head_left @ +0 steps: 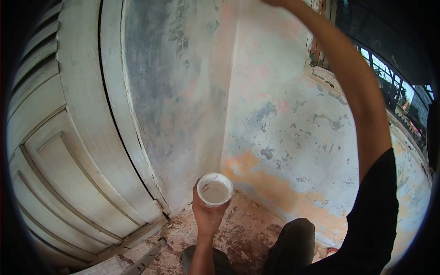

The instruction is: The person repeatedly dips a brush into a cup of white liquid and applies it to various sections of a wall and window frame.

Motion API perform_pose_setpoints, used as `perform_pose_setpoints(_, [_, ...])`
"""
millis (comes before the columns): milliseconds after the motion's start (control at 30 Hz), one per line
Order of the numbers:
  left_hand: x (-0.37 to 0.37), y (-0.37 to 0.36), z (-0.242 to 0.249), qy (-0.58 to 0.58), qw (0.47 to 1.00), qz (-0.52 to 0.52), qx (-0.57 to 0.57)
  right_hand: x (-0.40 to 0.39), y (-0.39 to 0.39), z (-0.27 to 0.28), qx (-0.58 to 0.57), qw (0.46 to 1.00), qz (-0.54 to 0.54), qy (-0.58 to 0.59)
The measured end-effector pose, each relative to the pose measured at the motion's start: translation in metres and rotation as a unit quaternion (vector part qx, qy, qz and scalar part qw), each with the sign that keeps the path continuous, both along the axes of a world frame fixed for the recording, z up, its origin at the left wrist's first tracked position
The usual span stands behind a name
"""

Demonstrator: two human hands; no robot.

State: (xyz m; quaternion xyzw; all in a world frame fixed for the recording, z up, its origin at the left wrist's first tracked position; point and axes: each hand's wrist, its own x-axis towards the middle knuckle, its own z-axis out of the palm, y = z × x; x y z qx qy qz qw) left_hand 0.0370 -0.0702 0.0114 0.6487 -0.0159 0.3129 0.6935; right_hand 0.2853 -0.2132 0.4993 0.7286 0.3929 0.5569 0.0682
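Observation:
My left hand is wrapped round a white plastic tub with its open top facing up. The tub's rim is smeared with white, and whitish matter, perhaps paint or filler, lies inside. My right arm stretches up in front of the wall. Only the edge of my right hand shows at the top of the view, near the right-hand wall; its fingers, and anything in them, are out of sight. The two walls meet in a corner and carry patchy white, grey, pink and orange coats.
On the left stands a white panelled door with a louvred upper part. My knees are bent above the flaked, stained floor. A long flat strip lies by the door's foot. A window ledge juts out at upper right.

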Motion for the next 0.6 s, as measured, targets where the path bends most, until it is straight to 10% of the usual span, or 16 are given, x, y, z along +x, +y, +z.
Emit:
perform_pose_setpoints(167, [-0.007,0.001,0.006,0.003,1.0,0.014,-0.016,0.055,0.01,-0.223,-0.152,0.987,-0.046,-0.013])
perform_pose_setpoints(333, [-0.021,0.002,0.011,0.002,0.999,0.032,0.003,0.017,0.041,-0.385,-0.244,0.934,-0.05,0.255])
perform_pose_setpoints(433, [-0.016,0.003,0.011,0.008,1.0,0.027,0.001,0.019,0.061,-0.355,-0.095,0.932,-0.011,0.348])
perform_pose_setpoints(600, [-0.004,0.002,0.001,0.015,1.0,0.009,-0.025,0.062,0.008,-0.131,0.022,0.961,-0.018,0.274])
